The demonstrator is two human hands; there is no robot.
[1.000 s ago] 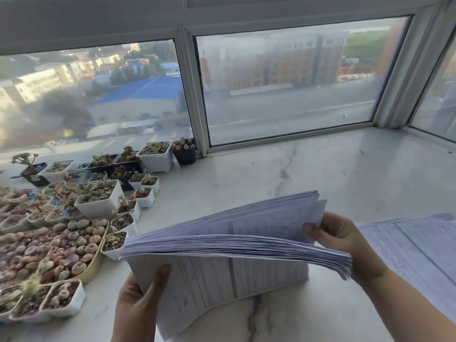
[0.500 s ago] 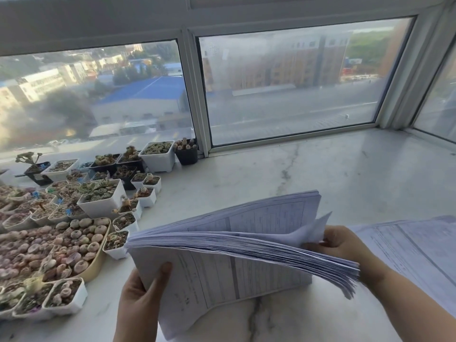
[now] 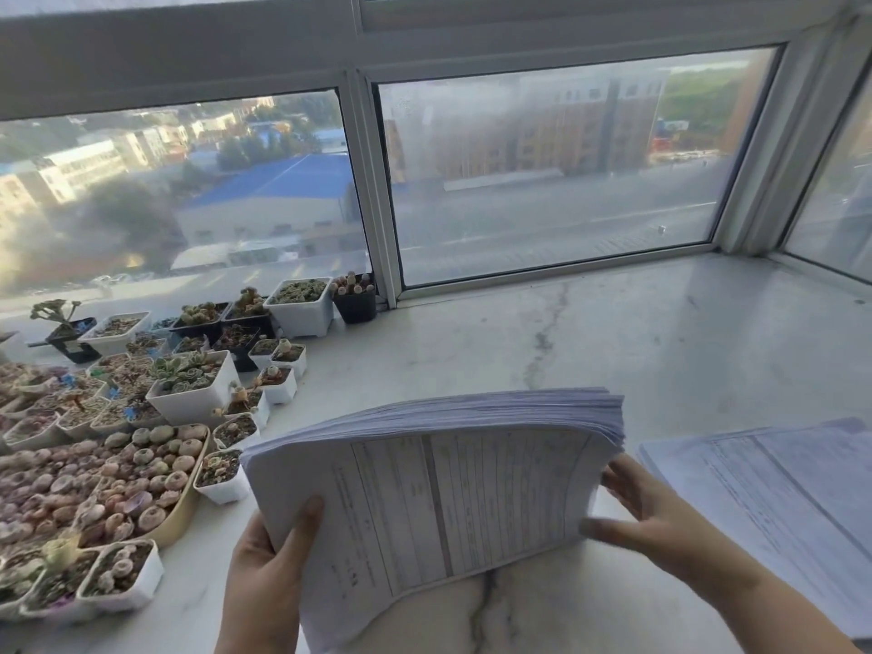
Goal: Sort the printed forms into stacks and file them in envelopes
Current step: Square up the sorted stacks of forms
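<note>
A thick stack of printed forms (image 3: 439, 488) is held tilted above the marble sill, its printed face toward me. My left hand (image 3: 269, 568) grips its lower left corner, thumb on top of the front sheet. My right hand (image 3: 646, 512) holds the right edge, thumb across the lower right corner and fingers behind the sheets. A second pile of forms (image 3: 774, 502) lies flat on the sill to the right.
Many small pots of succulents (image 3: 188, 384) crowd the left of the marble sill (image 3: 542, 332), with a long tray of stone plants (image 3: 118, 483) nearest my left hand. Window panes (image 3: 542, 172) close off the back and right.
The sheets that my right hand had lifted and fanned open have dropped back, so the stack is closed. My right hand slid down to the lower right edge.
</note>
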